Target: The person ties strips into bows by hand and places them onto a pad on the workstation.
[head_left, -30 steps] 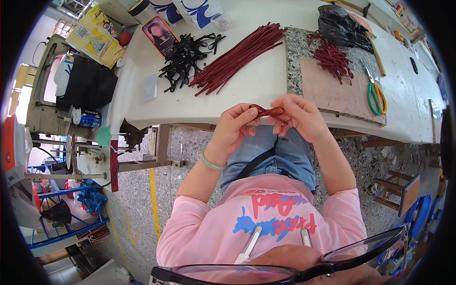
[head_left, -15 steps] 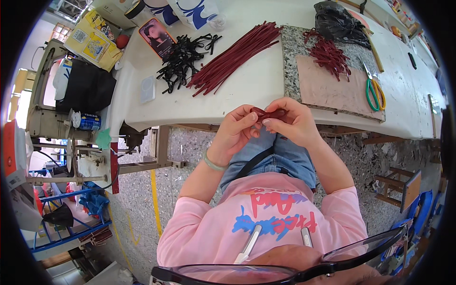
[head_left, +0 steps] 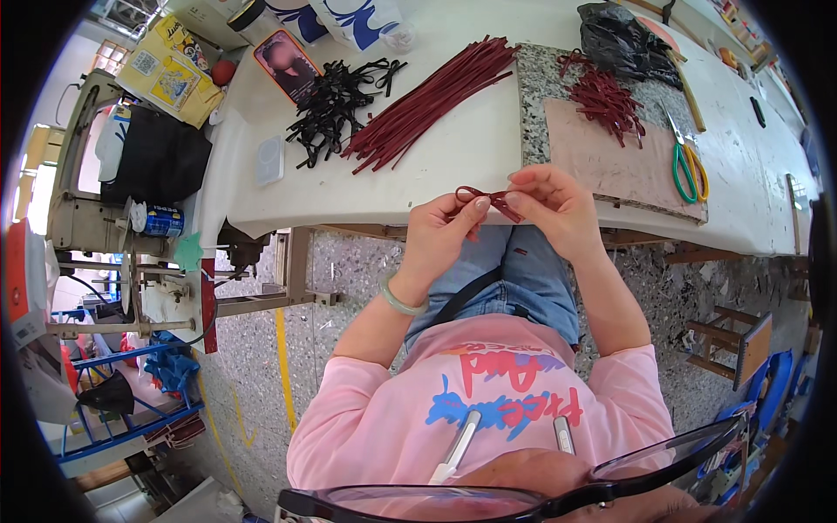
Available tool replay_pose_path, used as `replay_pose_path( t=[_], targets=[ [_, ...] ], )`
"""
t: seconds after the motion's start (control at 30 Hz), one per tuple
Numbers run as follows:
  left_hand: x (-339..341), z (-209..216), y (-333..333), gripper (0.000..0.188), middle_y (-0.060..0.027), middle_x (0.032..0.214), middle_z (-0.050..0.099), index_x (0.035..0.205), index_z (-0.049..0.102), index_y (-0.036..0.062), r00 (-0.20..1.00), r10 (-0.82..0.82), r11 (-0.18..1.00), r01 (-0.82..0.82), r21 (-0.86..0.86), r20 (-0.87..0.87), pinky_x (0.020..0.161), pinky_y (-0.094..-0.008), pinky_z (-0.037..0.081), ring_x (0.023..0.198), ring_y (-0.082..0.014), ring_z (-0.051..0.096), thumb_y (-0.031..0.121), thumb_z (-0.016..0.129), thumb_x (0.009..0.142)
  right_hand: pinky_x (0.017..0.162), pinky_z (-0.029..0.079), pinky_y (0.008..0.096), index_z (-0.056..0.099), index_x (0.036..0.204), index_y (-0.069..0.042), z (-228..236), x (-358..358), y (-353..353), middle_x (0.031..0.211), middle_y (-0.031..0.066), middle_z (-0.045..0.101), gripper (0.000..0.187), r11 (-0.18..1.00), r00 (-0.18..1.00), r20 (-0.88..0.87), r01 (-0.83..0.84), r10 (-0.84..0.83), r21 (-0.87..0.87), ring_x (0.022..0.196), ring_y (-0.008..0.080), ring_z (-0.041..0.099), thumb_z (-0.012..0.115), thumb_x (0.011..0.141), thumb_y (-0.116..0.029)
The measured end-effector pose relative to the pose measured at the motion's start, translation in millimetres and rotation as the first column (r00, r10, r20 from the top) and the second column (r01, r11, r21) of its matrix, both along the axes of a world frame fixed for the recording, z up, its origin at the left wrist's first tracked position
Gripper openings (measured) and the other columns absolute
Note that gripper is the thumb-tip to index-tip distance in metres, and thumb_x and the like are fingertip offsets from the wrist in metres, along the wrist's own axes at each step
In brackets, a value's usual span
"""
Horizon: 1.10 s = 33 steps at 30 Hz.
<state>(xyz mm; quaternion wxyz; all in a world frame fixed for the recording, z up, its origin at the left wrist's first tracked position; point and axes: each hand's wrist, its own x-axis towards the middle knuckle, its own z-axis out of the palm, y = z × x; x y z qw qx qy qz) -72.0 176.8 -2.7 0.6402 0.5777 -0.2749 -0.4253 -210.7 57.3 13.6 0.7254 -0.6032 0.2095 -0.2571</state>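
Between my two hands, just off the table's near edge, is a dark red bow (head_left: 499, 203) made of thin cord. Its loop stands out on the left side and its ends on the right. My left hand (head_left: 436, 237) pinches it between thumb and fingers, partly hiding the loop. On the other side, my right hand (head_left: 562, 213) grips it at the thumb tip, with its upper fingers raised and slightly bent. Beyond my hands, a long bundle of dark red cords (head_left: 432, 105) lies slantwise on the white table (head_left: 349, 196).
Left of the bundle are a pile of black bows (head_left: 331, 113) and a small clear case (head_left: 270, 161). To the right, a stone slab (head_left: 534, 105) bears dark red bows (head_left: 608, 105), a black plastic bag (head_left: 628, 48) and scissors (head_left: 684, 166). A sewing machine (head_left: 83, 157) stands far left.
My hands have turned and drawn the cord out, so a loop and loose ends now show. My right hand's upper fingers have lifted away from the cord.
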Motion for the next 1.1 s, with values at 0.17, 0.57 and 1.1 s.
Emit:
replay_pose_path(
  t=[0.17,0.57,1.1],
  targets=[
    [5,-3,-1,0.018,-0.0012,0.072,0.060,0.088,0.065,-0.0005,0.995,-0.040,0.999,0.037,-0.031,-0.096,0.052,-0.0197,0.046,0.061,-0.0058,0.053,0.017,0.065,0.083,0.062,0.049,0.0212,0.056,0.106,0.000,2,-1,-5,0.092,0.0065,0.063,0.025,0.991,1.000,-0.002,0.026,-0.026,0.128,0.077,0.0090,0.060,0.063,0.084,-0.009],
    [5,-5,-3,0.019,-0.0021,0.077,0.061,0.093,0.065,-0.0011,0.964,-0.067,0.997,0.057,-0.047,-0.257,0.050,-0.0200,0.047,0.064,-0.0066,0.054,0.014,0.066,0.082,0.060,0.054,0.0260,0.055,0.107,0.001,-6,-2,-10,0.091,0.0098,0.064,0.025,0.939,0.997,0.077,-0.021,-0.006,0.345,0.077,0.0150,0.063,0.061,0.085,-0.010],
    [-11,0,-7,0.014,-0.0035,0.074,0.062,0.090,0.064,0.0007,0.973,0.026,0.998,-0.038,-0.048,-0.228,0.048,-0.0201,0.045,0.059,-0.0074,0.054,0.012,0.065,0.081,0.060,0.050,0.0239,0.057,0.099,0.002,-12,-2,5,0.087,0.0073,0.063,0.019,0.983,0.975,-0.155,-0.140,0.157,0.118,0.076,0.0137,0.063,0.058,0.088,-0.014]
  ],
)
